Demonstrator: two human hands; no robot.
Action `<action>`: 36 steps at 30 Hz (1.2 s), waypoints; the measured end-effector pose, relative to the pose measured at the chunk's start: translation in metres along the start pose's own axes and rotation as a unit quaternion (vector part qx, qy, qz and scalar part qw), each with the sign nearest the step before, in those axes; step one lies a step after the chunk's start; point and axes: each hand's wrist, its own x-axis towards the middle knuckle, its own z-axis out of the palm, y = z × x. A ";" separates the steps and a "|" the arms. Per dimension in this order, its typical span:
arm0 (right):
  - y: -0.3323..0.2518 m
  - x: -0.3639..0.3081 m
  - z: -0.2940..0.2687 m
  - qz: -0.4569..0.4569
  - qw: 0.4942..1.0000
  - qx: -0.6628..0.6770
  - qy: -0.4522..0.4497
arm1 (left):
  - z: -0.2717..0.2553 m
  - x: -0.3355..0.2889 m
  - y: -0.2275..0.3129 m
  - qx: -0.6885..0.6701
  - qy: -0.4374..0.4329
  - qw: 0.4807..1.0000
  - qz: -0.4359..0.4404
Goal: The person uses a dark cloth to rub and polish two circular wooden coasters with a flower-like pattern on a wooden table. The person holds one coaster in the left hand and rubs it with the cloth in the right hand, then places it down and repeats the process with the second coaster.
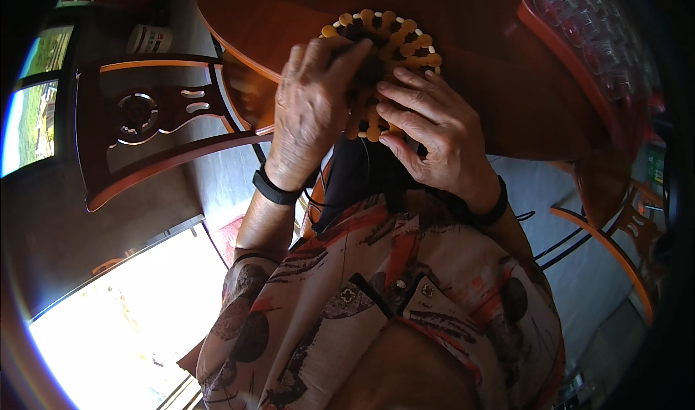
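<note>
Yellow beaded disc [399, 39]: round, openwork, pale pieces along its rim; at the near edge of the brown surface [499, 62], beneath both hands.
Left hand [311, 95]: fingers bent over the disc's dark middle; whether they grip cannot be told.
Right hand [443, 126]: fingers and thumb apart, spread over the disc's right side.
Wooden chair [165, 113]: left of the surface.
</note>
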 end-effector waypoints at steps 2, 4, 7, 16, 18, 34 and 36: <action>0.000 0.001 0.000 -0.004 1.000 0.001 0.001 | 0.000 0.009 -0.013 0.033 0.028 0.999 -0.024; 0.000 0.002 0.000 -0.005 1.000 0.004 0.004 | -0.004 0.020 -0.031 0.115 -0.002 0.991 -0.072; -0.001 0.001 -0.001 -0.006 1.000 0.010 0.014 | -0.017 0.025 -0.036 0.056 0.005 0.992 -0.110; 0.001 0.000 -0.003 -0.011 1.000 0.019 -0.001 | -0.008 0.030 -0.023 0.119 -0.015 0.993 -0.006; 0.001 0.001 -0.003 -0.006 1.000 0.020 0.001 | -0.012 0.039 -0.037 0.123 -0.019 0.992 0.007; 0.000 0.000 -0.003 -0.008 1.000 0.015 0.006 | -0.004 0.037 -0.041 0.073 0.033 0.997 -0.007; -0.001 0.000 -0.003 -0.005 1.000 0.010 0.012 | -0.009 0.029 -0.039 0.143 0.021 0.987 -0.069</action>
